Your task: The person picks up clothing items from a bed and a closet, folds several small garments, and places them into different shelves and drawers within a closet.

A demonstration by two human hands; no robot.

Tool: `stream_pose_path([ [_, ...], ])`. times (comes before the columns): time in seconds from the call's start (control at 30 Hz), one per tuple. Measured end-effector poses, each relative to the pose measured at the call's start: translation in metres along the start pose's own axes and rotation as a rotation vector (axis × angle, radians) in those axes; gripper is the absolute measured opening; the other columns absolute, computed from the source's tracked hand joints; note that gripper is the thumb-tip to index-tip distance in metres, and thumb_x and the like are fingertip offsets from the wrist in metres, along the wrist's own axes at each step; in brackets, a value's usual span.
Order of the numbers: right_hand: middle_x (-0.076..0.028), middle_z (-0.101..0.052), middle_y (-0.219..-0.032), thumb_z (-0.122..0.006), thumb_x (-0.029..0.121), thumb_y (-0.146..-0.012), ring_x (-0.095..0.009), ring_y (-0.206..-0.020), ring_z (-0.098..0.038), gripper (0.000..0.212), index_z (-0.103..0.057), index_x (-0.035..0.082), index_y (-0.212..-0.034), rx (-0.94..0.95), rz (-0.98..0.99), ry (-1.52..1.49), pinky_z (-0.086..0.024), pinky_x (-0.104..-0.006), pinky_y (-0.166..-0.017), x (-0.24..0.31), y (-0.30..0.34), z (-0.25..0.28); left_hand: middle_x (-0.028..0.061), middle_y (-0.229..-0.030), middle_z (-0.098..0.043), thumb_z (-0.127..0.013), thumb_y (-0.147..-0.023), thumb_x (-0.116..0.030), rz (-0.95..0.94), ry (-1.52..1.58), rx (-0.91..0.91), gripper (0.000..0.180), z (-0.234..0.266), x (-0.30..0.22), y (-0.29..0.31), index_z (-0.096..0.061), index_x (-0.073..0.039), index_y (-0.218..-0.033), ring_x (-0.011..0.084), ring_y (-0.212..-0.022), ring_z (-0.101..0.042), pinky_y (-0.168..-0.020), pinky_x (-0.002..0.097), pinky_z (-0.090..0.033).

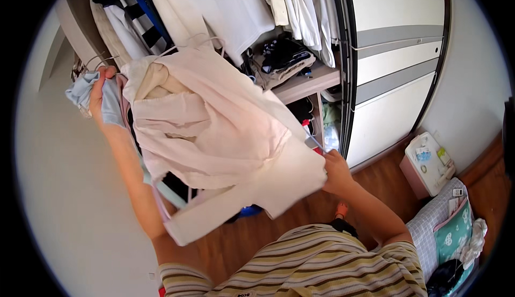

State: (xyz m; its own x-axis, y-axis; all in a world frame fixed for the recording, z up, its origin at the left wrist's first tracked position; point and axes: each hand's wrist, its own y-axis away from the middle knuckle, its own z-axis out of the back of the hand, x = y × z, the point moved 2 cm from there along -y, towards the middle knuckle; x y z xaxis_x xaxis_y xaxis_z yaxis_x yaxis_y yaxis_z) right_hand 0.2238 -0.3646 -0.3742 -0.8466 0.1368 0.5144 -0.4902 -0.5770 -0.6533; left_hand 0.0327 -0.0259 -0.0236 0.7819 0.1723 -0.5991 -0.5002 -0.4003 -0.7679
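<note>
My left hand (102, 85) is raised at the left, fingers closed round a bunched light blue garment (113, 104). Wire hanger hooks show just above it. A pale pinkish-white shirt (230, 114) spreads across the middle between my arms, its collar by a thin hanger (201, 38). Under it, parts of other garments hang near my left forearm, mostly hidden. My right hand (338, 172) is closed at the shirt's right edge, where a thin blue-grey hanger bar (315, 140) runs into it. The fingertips are partly hidden by the cloth.
An open wardrobe holds white clothes (220, 12) on its rail and folded dark clothes (284, 55) on a shelf (311, 79). A striped sliding door (397, 50) stands at the right. Beyond are a pink-and-white box (426, 163) and a checked cushion (429, 222) on the wooden floor.
</note>
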Motion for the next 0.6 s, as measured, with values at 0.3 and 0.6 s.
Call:
stream_pose_path([
  [0.3, -0.012, -0.058, -0.065, -0.057, 0.001, -0.060, -0.034, -0.069, -0.055, 0.010, -0.058, 0.007, -0.067, 0.025, -0.408, 0.139, -0.046, -0.0426, -0.062, -0.063, 0.170, 0.052, 0.0055, -0.081, -0.055, -0.057, -0.087, -0.011, 0.185, 0.060, 0.012, 0.011, 0.002, 0.046, 0.021, -0.054, -0.002, -0.094, 0.0148, -0.066, -0.048, -0.062, 0.0265, -0.038],
  [0.6, -0.012, -0.057, -0.062, -0.052, 0.001, -0.073, -0.018, -0.057, -0.058, 0.007, -0.059, 0.000, -0.076, -0.077, -0.648, -0.057, -0.045, -0.0317, -0.054, -0.014, 0.224, 0.128, 0.0069, -0.089, -0.061, -0.061, -0.081, -0.009, 0.327, 0.171, -0.333, 0.014, -0.126, 0.209, 0.047, -0.059, -0.002, -0.093, 0.0178, -0.087, -0.058, -0.078, 0.0296, -0.047],
])
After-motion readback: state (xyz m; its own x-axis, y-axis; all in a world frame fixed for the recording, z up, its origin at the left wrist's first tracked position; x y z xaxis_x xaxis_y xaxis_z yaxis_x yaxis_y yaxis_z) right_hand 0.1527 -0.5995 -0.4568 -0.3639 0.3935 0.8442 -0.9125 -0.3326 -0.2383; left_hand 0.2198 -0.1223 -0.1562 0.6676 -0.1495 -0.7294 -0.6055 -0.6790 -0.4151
